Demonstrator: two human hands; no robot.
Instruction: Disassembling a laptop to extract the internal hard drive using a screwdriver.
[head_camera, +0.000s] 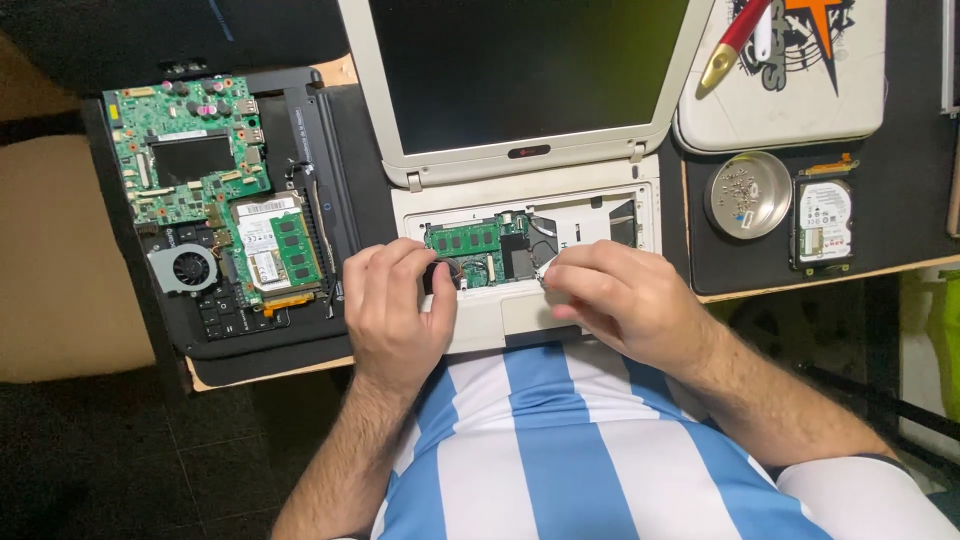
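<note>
Both hands are down on the front edge of the opened white laptop (520, 190), whose keyboard cover is off so the green circuit board (470, 245) shows in the well. The left hand (398, 305) rests on the palm rest with its fingers curled over, the fingertips at the left edge of the opening, pressed on something small and dark there; whether they pinch it or only touch it I cannot tell, as the knuckles hide it. The right hand (615, 290) lies on the right half of the palm rest, thumb and forefinger drawn together on a small pale piece at the lower edge of the opening, just beside the board. The laptop's screen stands open and dark behind the hands. To the left, on a black mat (340, 130), lies a second, black machine taken apart, its large green mainboard (185, 150) bare, a memory stick (295, 250) below it and a round grey fan (190, 268) near the corner. To the right sit a shallow metal dish (748, 195) with tiny screws in it and, just beside it, a bare hard drive (823, 225). Behind those lies a closed white laptop (790, 75) with a sticker on its lid and a red-and-gold pen (735, 45) on top. The person wears a blue-and-white striped shirt (560, 450).
</note>
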